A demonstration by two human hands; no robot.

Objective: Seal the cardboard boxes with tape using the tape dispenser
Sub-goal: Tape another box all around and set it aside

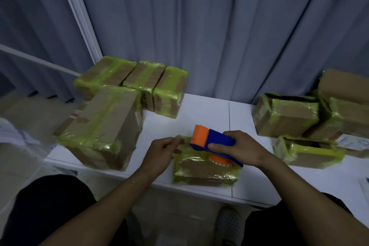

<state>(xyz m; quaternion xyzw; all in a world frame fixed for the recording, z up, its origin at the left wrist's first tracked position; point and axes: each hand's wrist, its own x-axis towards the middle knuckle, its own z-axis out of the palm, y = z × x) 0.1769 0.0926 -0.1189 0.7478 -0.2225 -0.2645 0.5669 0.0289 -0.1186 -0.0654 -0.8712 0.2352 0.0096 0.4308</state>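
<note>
White table (pixel 201 112): taped boxes (pixel 103 126) flank the dispenser (pixel 218 139).

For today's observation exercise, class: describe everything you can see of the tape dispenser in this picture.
The tape dispenser looks like plastic: a blue body with an orange block at its far left end and an orange toothed edge low on its near side. It lies on the small box wrapped in yellow-green tape. The right hand grips it, thumb along the near side, fingers curled over the top. Its tape roll cannot be made out.
</note>
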